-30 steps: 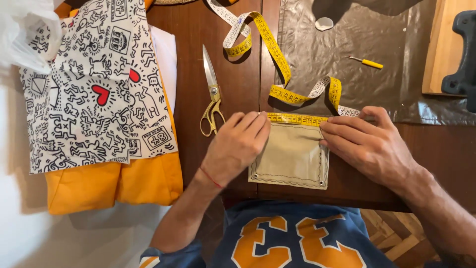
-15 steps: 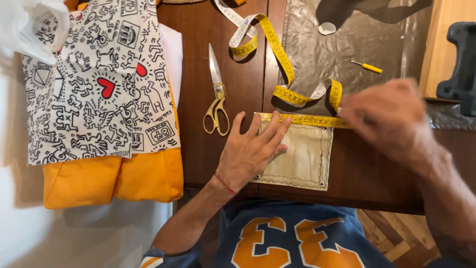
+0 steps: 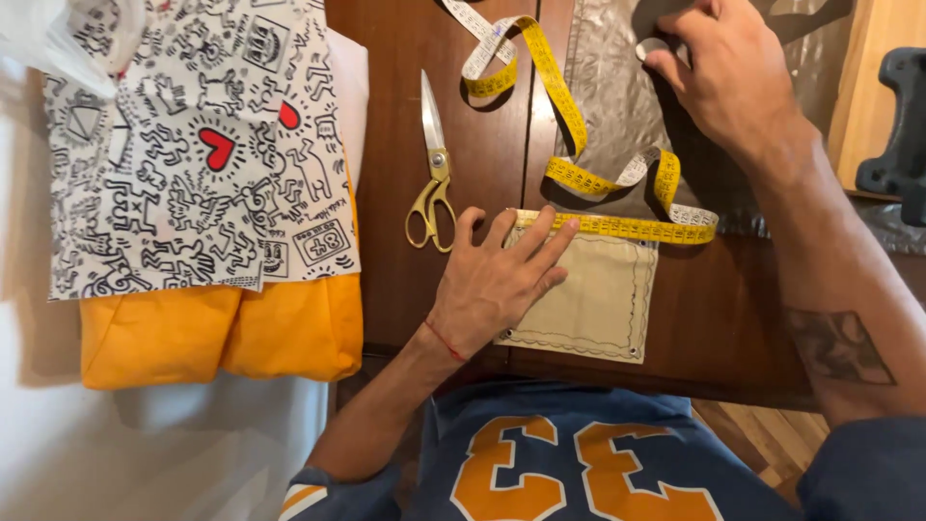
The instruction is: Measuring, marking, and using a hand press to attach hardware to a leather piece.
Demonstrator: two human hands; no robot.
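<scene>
My left hand [image 3: 497, 280] lies flat, fingers spread, on the left part of a beige fabric rectangle [image 3: 598, 299] with a stitched border. Its fingertips press the end of a yellow tape measure [image 3: 627, 227] that runs along the fabric's top edge and then loops away up the table. My right hand [image 3: 723, 77] is stretched to the far side, over a grey plastic sheet [image 3: 608, 96]. Its thumb and fingertips close on a small white piece of chalk [image 3: 648, 46].
Gold-handled scissors [image 3: 432, 174] lie shut just left of my left hand on the dark wooden table [image 3: 733, 328]. Black-and-white doodle-print fabric [image 3: 193, 154] lies over orange fabric [image 3: 222, 333] at the left. A black object [image 3: 897, 125] stands at the right edge.
My right hand left the tape measure and fabric and reached up to the chalk on the grey sheet. My left hand stayed pressed on the fabric.
</scene>
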